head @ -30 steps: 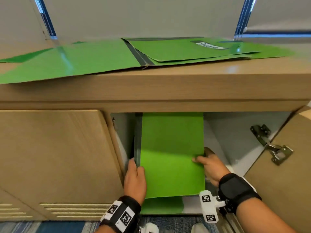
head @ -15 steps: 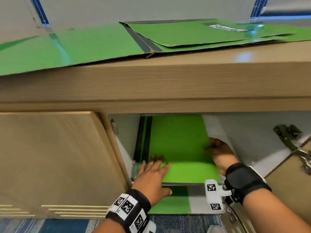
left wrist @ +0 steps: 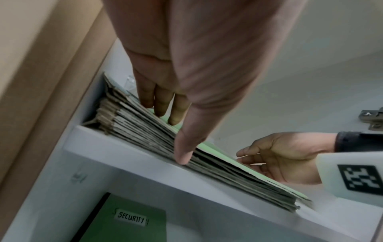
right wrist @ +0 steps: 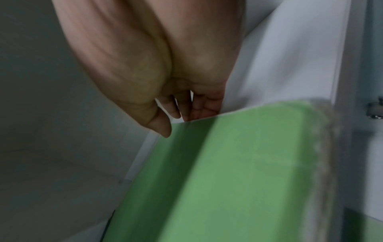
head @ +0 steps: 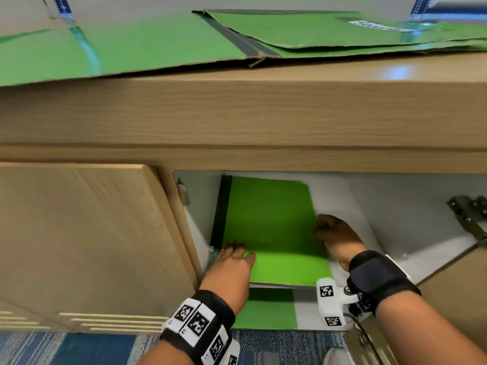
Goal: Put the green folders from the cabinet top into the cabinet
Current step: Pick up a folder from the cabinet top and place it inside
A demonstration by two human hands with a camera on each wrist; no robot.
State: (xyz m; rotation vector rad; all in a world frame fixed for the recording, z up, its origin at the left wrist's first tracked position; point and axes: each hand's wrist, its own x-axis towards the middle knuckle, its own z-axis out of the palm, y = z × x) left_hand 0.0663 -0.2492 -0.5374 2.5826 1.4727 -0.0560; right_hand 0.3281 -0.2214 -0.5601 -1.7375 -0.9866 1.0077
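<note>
Several green folders (head: pixel 303 30) lie spread on the wooden cabinet top (head: pixel 237 106). Inside the cabinet, a stack of green folders (head: pixel 271 227) lies flat on the white shelf (left wrist: pixel 145 165). My left hand (head: pixel 232 262) rests flat on the stack's near left corner; in the left wrist view its fingers (left wrist: pixel 163 104) are straight and the thumb touches the front edge. My right hand (head: pixel 334 235) is at the stack's right edge, with its fingers (right wrist: pixel 196 108) curled behind the top folder (right wrist: pixel 238 163) and the thumb near the top face.
The cabinet's left door (head: pixel 87 246) is closed. Its right door (head: pixel 453 299) stands open, with a metal hinge (head: pixel 469 217) on the inner wall. On the lower shelf lies a green folder (left wrist: pixel 128 221) labelled SECURITY. Blue carpet (head: pixel 79 349) lies below.
The green stack has gone from being held tilted at the opening to lying deeper on the shelf. My left hand left the stack's left edge and now lies flat on top.
</note>
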